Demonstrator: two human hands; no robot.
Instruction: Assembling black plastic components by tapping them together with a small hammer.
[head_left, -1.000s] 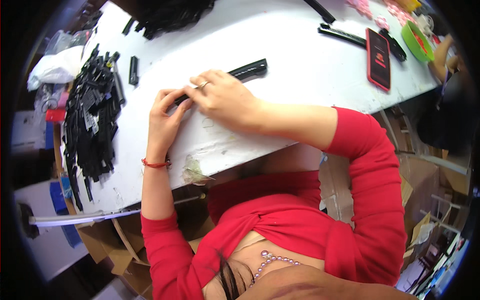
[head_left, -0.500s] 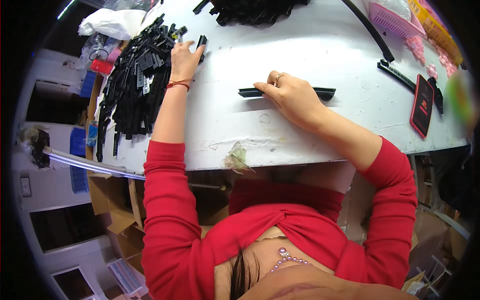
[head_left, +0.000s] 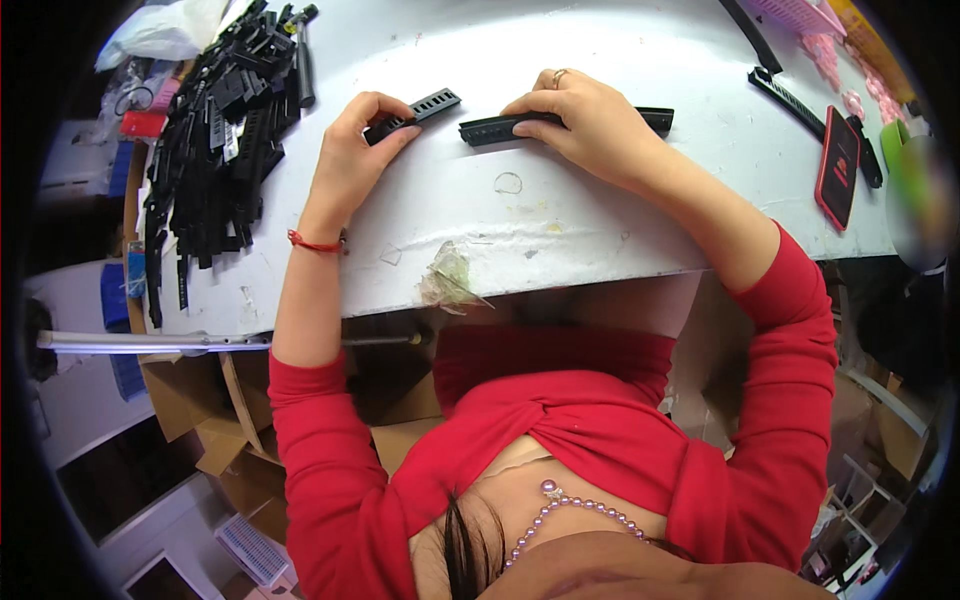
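My left hand (head_left: 352,152) grips a short black slotted plastic strip (head_left: 425,108) and holds it just above the white table (head_left: 520,220). My right hand (head_left: 585,115) presses down on a longer black plastic strip (head_left: 490,129) that lies flat on the table, its ends showing on both sides of the hand. The two strips lie nearly end to end with a small gap between them. A ring is on my right hand and a red cord is around my left wrist.
A big pile of black plastic strips (head_left: 215,130) covers the table's left part. At the right lie a red phone (head_left: 838,166), more black strips (head_left: 790,95) and a pink basket (head_left: 800,15). Cardboard boxes (head_left: 200,420) stand below the table edge.
My left hand reached to the pile at the left, took a short black strip and brought it back beside the long strip. My right hand stayed on the long strip.
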